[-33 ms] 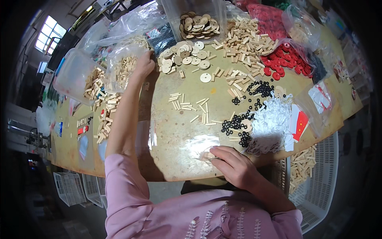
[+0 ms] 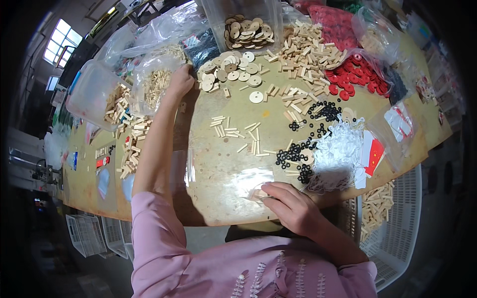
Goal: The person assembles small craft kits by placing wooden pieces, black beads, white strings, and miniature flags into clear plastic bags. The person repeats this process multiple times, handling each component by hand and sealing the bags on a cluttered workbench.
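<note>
My right hand [image 2: 292, 205] rests near the table's front edge, with thumb and fingers closed on a small clear plastic bag [image 2: 252, 180]. Pale wooden pieces show inside it, partly covered by the fingers. My left arm stretches to the far left, where my left hand [image 2: 182, 79] is closed beside an open clear bag of thin wooden sticks [image 2: 157, 82]. Its fingertips are mostly hidden, so whatever they hold cannot be made out. Right of that hand lies a pile of round wooden discs [image 2: 229, 69]. Short wooden sticks [image 2: 231, 131] are scattered on the table [image 2: 213, 171] between my hands.
Black beads [image 2: 293, 155] and a heap of white string [image 2: 338, 151] lie to the right. Wooden blocks [image 2: 308, 54], red discs [image 2: 360, 74] and a clear tub of discs [image 2: 243, 42] stand farther back. A plastic crate [image 2: 407, 213] with wooden pieces sits below the right edge.
</note>
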`<state>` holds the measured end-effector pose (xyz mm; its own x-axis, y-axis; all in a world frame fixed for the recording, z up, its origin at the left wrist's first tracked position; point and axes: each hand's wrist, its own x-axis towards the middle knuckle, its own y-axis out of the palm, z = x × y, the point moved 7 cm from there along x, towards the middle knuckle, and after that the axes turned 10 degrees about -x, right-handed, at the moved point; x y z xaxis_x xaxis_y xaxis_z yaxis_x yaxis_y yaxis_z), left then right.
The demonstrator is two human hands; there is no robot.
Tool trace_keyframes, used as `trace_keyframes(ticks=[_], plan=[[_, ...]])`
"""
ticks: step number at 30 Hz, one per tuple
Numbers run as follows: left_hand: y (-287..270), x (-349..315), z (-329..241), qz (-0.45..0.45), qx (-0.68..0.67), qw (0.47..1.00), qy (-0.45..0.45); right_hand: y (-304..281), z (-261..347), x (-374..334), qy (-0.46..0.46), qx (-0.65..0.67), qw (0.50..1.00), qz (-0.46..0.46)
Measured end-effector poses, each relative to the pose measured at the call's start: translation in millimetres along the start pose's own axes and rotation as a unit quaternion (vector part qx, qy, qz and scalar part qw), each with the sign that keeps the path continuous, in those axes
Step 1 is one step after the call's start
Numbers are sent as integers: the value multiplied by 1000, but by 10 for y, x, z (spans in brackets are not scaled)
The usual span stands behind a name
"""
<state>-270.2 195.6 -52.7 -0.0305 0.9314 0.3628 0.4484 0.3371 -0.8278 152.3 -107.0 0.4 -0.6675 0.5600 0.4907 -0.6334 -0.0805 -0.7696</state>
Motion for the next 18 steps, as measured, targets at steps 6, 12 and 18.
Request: trace_keyframes(ticks=[6,12,18], plan=[[-229,-129,-875,0,-35,999,-10,23,-1,-17,-4,0,1000,-14],[47,-252,-1088,100,-252,963,-12,-20,9,13,6,6,1000,-21],[-84,-72,-900,27,-127,991,43,-29,15,30,6,4,1000,-24]])
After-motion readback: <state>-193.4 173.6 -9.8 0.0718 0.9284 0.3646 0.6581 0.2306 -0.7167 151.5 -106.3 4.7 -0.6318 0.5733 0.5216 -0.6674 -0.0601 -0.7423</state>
